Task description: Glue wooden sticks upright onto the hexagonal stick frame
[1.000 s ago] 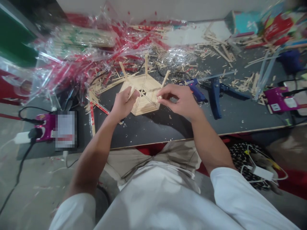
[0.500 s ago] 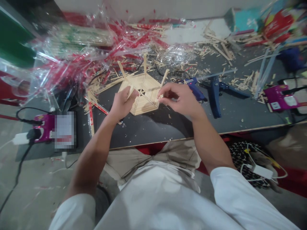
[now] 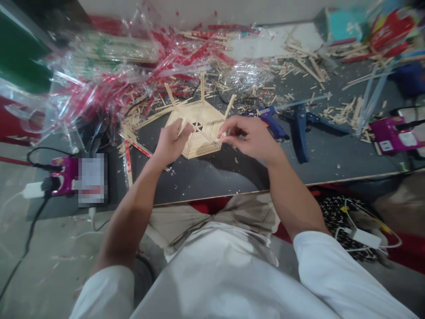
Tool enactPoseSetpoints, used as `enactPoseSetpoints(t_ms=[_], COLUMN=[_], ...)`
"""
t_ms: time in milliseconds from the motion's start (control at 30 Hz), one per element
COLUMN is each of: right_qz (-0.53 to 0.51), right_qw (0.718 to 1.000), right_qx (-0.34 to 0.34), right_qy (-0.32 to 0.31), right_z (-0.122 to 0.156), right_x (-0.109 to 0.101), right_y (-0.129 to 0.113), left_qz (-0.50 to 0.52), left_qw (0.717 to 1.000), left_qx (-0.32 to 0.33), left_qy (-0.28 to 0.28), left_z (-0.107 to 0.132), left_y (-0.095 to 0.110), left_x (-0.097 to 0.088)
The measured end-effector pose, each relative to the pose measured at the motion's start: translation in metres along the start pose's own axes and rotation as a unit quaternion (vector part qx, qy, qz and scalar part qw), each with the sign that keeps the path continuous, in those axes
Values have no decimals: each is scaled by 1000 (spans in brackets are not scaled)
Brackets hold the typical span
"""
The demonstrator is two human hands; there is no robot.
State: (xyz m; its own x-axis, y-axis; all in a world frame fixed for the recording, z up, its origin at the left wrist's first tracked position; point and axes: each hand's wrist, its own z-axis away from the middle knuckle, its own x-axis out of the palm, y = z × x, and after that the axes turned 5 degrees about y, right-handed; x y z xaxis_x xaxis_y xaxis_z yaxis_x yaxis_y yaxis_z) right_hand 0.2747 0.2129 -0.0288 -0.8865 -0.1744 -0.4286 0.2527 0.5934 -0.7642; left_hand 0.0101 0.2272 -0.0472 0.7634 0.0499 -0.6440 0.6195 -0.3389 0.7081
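A hexagonal frame built of thin wooden sticks point(image 3: 202, 148) rests on the dark table, with short stick posts point(image 3: 230, 106) standing up from its corners. My left hand point(image 3: 174, 141) is closed at the frame's left side, around a pale stick post point(image 3: 182, 127) that shows between thumb and fingers. At the right corner, my right hand point(image 3: 247, 136) pinches the pale ends of small wooden sticks point(image 3: 223, 134) between thumb and fingertips. Whether those sticks are fixed to the frame is hidden. A blue glue gun point(image 3: 276, 125) lies just beyond my right hand.
Blue cutting pliers point(image 3: 300, 133) lie right of the glue gun. Red and clear plastic wrappers point(image 3: 109, 93) pile up at the back left. Stick scraps point(image 3: 310, 66) litter the back. Purple power strips point(image 3: 64, 176) sit at both sides, with a phone-like device point(image 3: 93, 179) at left.
Both hands keep their places on the frame, with almost no motion. The whole view has shifted slightly, so everything appears a little further right.
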Motion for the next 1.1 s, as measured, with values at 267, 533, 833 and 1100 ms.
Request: enactPoseSetpoints(t_ms=[267, 533, 833, 1100], right_qz=[8, 28, 37, 43], right_qw=[1000, 999, 999, 998], right_qx=[4, -6, 3, 3], right_qy=[-8, -17, -26, -37], right_z=[-1, -3, -2, -2], right_x=[-2, -4, -6, -7], right_y=[-2, -5, -6, -7], left_qz=[4, -13, 0, -4], left_qw=[1000, 1000, 1000, 1000], left_qx=[0, -8, -16, -8], left_qy=[-1, 1, -3, -5], left_z=[0, -1, 0, -1], left_y=[-2, -1, -3, 0], left_x=[0, 0, 1, 0])
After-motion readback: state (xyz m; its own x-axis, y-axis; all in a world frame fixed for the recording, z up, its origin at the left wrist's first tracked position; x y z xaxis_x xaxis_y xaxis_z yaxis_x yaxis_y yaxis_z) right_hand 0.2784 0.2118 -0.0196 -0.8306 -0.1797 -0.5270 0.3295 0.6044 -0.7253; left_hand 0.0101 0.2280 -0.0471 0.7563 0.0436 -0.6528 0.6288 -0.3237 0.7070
